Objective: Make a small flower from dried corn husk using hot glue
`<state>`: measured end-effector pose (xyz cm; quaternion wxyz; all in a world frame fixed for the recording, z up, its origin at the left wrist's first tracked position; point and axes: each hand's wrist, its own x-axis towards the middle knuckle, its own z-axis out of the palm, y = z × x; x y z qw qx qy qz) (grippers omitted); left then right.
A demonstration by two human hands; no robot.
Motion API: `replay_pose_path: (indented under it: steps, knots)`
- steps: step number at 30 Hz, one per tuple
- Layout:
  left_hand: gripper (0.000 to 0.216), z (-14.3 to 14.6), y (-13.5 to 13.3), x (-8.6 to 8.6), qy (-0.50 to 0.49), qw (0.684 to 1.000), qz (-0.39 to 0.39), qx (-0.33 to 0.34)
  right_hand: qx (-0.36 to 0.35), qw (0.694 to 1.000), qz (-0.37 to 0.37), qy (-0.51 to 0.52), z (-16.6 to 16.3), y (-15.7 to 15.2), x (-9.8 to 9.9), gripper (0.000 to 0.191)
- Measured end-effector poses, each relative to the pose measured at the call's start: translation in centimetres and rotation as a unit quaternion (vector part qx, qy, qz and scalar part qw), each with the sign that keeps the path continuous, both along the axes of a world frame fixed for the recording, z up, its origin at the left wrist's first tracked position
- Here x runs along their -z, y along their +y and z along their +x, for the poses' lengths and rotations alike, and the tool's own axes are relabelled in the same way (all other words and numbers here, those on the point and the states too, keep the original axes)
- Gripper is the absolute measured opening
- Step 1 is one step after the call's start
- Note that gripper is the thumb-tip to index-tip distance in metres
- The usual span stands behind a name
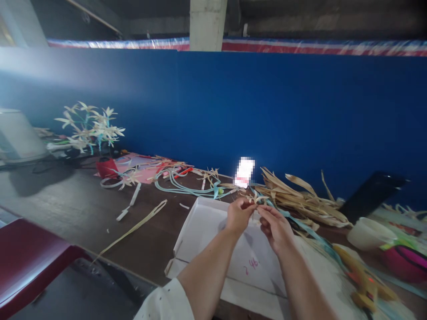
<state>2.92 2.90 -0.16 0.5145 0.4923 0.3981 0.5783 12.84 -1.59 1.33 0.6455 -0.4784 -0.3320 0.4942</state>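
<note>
My left hand (pixel 239 215) and my right hand (pixel 274 226) meet above an open white cardboard box (pixel 207 226). Their fingers pinch a small pale flower (pixel 257 198) that looks made of dried husk, its narrow petals spreading just above the fingertips. Both hands are closed on its lower part, which the fingers mostly hide. Red handwriting (pixel 251 265) marks the near part of the box. To the right of my hands, a heap of dry tan husks (pixel 296 198) lies against the blue partition.
A husk flower arrangement in a red pot (pixel 106 168) stands at left. Pale blue cord (pixel 180 189) lies coiled behind the box. At right are a yellow glue gun (pixel 363 278), a white cup (pixel 370 233) and a pink bowl-like thing (pixel 403 263). A red chair (pixel 36 262) stands at lower left.
</note>
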Motion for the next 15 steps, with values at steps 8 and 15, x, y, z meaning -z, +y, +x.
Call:
replay_pose_path:
  steps: [8,15]
  knots:
    - [0.013,0.00,0.13,0.25,-0.018,1.000,0.010,0.023,0.015,0.997,0.027,0.070,0.41,0.07,-0.35,0.030]
    - [0.007,-0.33,-0.25,0.42,0.123,0.985,0.117,-0.034,0.007,0.995,0.024,0.092,0.47,-0.01,-0.57,0.034]
